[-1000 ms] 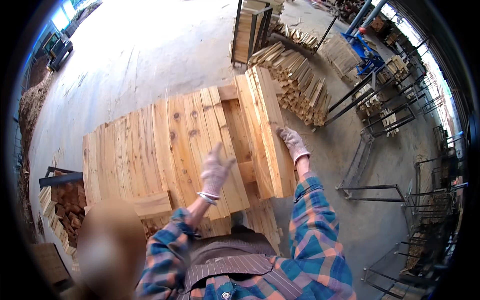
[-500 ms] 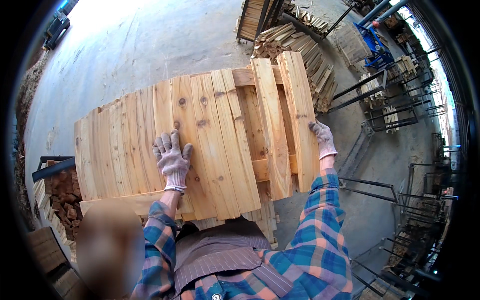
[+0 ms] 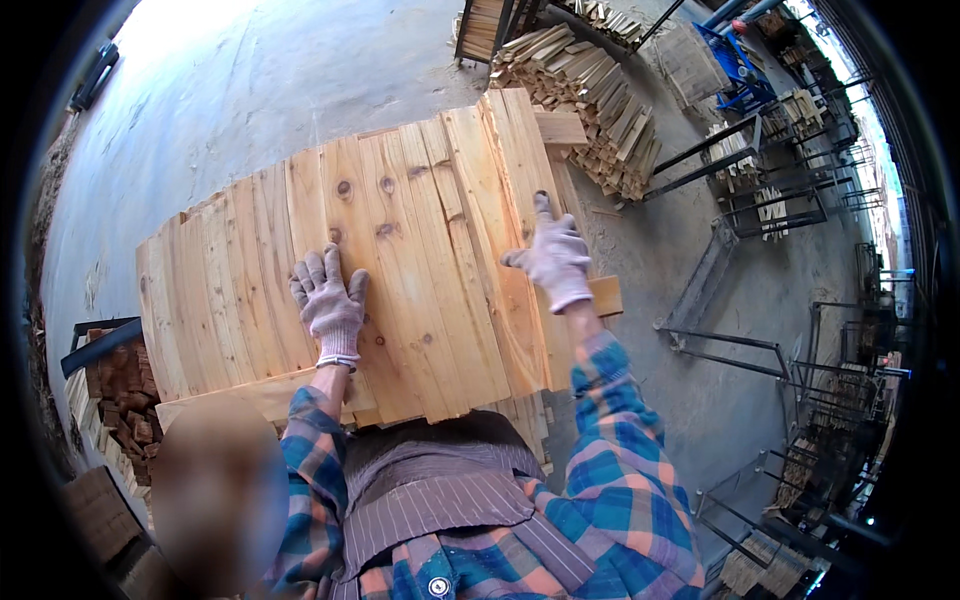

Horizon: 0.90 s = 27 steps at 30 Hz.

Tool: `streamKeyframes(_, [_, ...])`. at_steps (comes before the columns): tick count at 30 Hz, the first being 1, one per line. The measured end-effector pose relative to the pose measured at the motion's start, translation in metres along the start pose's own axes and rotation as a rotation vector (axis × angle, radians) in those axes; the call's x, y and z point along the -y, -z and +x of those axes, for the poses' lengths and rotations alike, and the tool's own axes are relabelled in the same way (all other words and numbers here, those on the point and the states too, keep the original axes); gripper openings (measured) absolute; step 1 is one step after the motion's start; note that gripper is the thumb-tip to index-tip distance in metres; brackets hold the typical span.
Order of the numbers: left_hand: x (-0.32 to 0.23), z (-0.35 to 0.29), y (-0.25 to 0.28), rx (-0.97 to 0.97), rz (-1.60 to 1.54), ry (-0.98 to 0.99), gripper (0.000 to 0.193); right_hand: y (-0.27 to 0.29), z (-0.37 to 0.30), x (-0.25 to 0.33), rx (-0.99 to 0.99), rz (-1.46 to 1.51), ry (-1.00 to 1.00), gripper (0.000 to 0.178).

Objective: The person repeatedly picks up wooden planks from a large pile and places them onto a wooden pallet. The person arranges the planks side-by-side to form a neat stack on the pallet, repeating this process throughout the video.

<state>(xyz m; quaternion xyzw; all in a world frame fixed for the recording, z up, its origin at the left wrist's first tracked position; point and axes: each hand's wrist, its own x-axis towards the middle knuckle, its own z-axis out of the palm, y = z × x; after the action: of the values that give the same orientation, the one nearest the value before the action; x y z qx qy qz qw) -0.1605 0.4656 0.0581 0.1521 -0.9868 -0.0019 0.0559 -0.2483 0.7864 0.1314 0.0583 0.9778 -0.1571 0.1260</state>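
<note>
Nearest to me, my left hand (image 3: 328, 303) lies flat with the fingers spread on the row of planks (image 3: 400, 250), palm down and gripping nothing. My right hand (image 3: 552, 255) rests just beyond it on the right-hand boards, fingers loosely open, the forefinger stretched toward the far edge; it presses and does not clasp. The planks sit side by side across cross-rails (image 3: 590, 295), covering nearly the whole frame from the left end to the right. I judge the laying mostly done: what looks left is squaring the last boards on the right, which fan slightly out of line, and any fastening, of which I see no sign. The near edge runs just in front of my body, so there is little room to pull back. To the left a bin of wood offcuts (image 3: 125, 400) stands close beside the corner. To the right the concrete floor (image 3: 660, 260) is open before the metal racks (image 3: 760, 200). Farther off, a heap of stacked slats (image 3: 590, 90) lies near the far right corner.
</note>
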Motion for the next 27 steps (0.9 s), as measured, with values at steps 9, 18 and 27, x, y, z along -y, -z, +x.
streamKeyframes(9, [0.0,-0.002,0.002,0.046,0.046,-0.004,0.068,0.026,0.024,-0.044,0.059,0.248,-0.058,0.112])
streamKeyframes(18, [0.003,-0.003,-0.003,0.041,0.072,-0.005,0.068,0.013,0.007,0.024,0.162,-0.158,-0.235,0.116])
streamKeyframes(27, [0.0,0.0,-0.004,-0.002,0.031,-0.026,0.069,0.01,0.038,-0.071,0.062,0.458,0.082,0.116])
